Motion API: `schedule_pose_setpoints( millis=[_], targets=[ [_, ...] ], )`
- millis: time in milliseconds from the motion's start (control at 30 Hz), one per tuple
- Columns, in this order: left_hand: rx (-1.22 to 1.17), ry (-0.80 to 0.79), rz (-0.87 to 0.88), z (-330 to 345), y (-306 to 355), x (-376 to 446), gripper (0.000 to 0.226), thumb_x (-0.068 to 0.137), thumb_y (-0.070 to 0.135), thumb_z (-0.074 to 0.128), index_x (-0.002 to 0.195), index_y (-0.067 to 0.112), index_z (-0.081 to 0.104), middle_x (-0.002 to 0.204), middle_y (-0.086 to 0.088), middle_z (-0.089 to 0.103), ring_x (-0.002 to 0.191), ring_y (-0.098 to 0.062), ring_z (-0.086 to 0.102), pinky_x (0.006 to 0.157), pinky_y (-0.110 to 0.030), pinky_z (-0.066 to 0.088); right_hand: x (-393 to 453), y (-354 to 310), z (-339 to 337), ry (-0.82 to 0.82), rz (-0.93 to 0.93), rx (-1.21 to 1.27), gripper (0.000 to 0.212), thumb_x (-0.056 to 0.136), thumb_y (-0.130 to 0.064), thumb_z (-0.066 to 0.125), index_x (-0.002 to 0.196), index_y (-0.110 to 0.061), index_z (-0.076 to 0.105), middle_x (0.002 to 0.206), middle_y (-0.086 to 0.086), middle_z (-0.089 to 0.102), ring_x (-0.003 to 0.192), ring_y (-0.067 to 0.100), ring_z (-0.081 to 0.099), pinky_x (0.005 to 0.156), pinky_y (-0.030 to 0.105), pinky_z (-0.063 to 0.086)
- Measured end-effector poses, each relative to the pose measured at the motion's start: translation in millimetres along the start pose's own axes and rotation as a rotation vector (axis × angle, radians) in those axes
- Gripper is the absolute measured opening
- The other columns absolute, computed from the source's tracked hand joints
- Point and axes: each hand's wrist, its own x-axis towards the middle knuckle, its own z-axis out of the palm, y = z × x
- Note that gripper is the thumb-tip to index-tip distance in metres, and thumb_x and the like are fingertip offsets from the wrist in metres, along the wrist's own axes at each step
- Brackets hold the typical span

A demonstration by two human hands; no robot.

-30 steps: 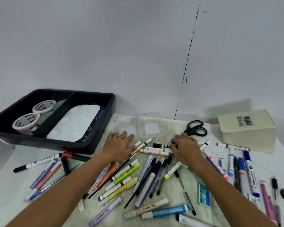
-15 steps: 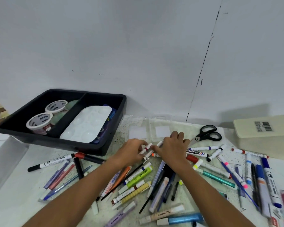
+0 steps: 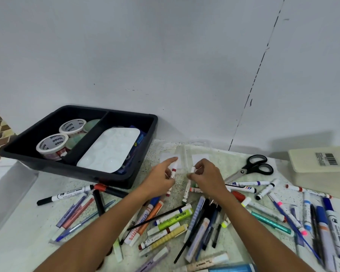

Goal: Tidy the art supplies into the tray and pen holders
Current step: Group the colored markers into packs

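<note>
Both hands busy w/ markers, right by the clear holders

My left hand [image 3: 162, 176] is gripping a white marker [image 3: 172, 173] w/ a red band, index finger sticking out straight. My right hand [image 3: 205, 173] is pinching another white marker [image 3: 187, 190], fingers curled tight round its top end. Both are hovering just in front of the clear pen holders [image 3: 186, 156] at the wall. Black tray [image 3: 126, 178] is sitting to the left w/ tape rolls [image 3: 52, 144] in one compartment & a white palette [image 3: 110, 150] in the other. Loads of pens lying loose on the table [image 3: 18, 240], scissors [image 3: 251, 168] off to the right.
</note>
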Motion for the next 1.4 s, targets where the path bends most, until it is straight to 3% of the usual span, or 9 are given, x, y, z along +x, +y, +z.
schedule_pose_setpoints(
  millis=[67,167,433,667,833,967,1067,1167,1400],
  targets=[
    [-0.067,0.057,-0.014,-5.3,2.1,5.4,0.068,0.084,-0.004,0.060,0.140,0.030,0.042,0.084,-0.005,0.052,0.063,-0.009,0.053,0.055,-0.019,0.050,7.1,-5.9,-6.0,-0.024,0.003,0.169,0.024,0.081,-0.016,0.074,0.095,-0.014,0.055,0.072,0.005,0.062,0.063,0.016,0.057,0.061,0.028,0.043],
    [-0.126,0.149,-0.033,-11.3,5.5,16.2,0.067,0.083,-0.003,0.066,0.138,0.029,0.045,0.087,-0.008,0.056,0.065,-0.009,0.058,0.054,-0.017,0.052,26.0,-16.4,-12.1,-0.003,0.005,0.295,0.021,0.084,-0.008,0.071,0.101,-0.012,0.059,0.077,0.014,0.069,0.069,0.022,0.065,0.068,0.036,0.050],
    [-0.187,0.175,-0.132,-14.6,12.6,58.6,0.074,0.076,-0.003,0.076,0.140,0.018,0.046,0.079,-0.010,0.064,0.066,-0.014,0.063,0.067,-0.029,0.059,81.1,-36.4,1.0,-0.016,0.011,0.228,0.024,0.082,-0.006,0.072,0.102,-0.007,0.060,0.079,0.014,0.069,0.056,0.017,0.064,0.053,0.027,0.051],
    [-0.167,0.106,-0.213,-11.9,10.2,78.9,0.072,0.074,-0.004,0.077,0.138,0.013,0.048,0.077,-0.008,0.063,0.077,-0.024,0.065,0.072,-0.043,0.060,103.7,-32.5,12.9,-0.014,0.029,0.109,0.025,0.082,-0.010,0.074,0.101,-0.003,0.060,0.087,0.018,0.068,0.060,0.023,0.066,0.064,0.038,0.058],
    [-0.150,0.099,-0.241,-5.6,4.5,82.7,0.060,0.077,-0.002,0.076,0.132,0.009,0.053,0.093,-0.019,0.067,0.087,-0.033,0.068,0.073,-0.044,0.060,110.0,-27.9,16.1,-0.054,0.003,-0.017,0.042,0.079,-0.017,0.077,0.115,-0.003,0.061,0.110,0.019,0.064,0.093,0.033,0.065,0.085,0.043,0.054],
    [-0.007,0.178,-0.154,0.7,-1.3,81.7,0.037,0.080,0.011,0.077,0.115,0.007,0.066,0.095,-0.008,0.067,0.085,-0.023,0.066,0.073,-0.034,0.059,110.4,-23.9,11.9,-0.121,-0.081,-0.116,0.051,0.077,-0.014,0.079,0.125,-0.008,0.060,0.110,0.013,0.065,0.091,0.021,0.060,0.080,0.031,0.047],
    [0.083,0.182,-0.079,5.4,-3.8,77.3,0.026,0.081,0.017,0.075,0.105,0.007,0.073,0.092,-0.005,0.071,0.075,-0.013,0.066,0.056,-0.014,0.048,108.7,-21.3,8.9,-0.210,-0.113,-0.205,0.053,0.075,-0.016,0.081,0.124,-0.012,0.063,0.109,0.009,0.062,0.090,0.018,0.055,0.077,0.028,0.042],
    [0.083,0.170,-0.066,7.7,-4.4,74.2,0.022,0.082,0.016,0.075,0.103,0.007,0.074,0.090,-0.008,0.073,0.071,-0.012,0.068,0.053,-0.013,0.049,107.0,-18.4,7.2,-0.247,-0.113,-0.235,0.053,0.075,-0.018,0.081,0.124,-0.011,0.062,0.120,0.012,0.062,0.101,0.022,0.058,0.081,0.030,0.044],
    [0.013,0.155,-0.043,18.4,-4.0,65.7,0.024,0.081,0.014,0.076,0.102,0.004,0.073,0.084,-0.001,0.071,0.056,0.007,0.061,0.049,-0.006,0.045,105.4,-12.8,-0.3,-0.299,-0.091,-0.202,0.053,0.074,-0.012,0.080,0.124,-0.011,0.063,0.104,0.012,0.063,0.072,0.013,0.057,0.064,0.024,0.042]
  ],
)
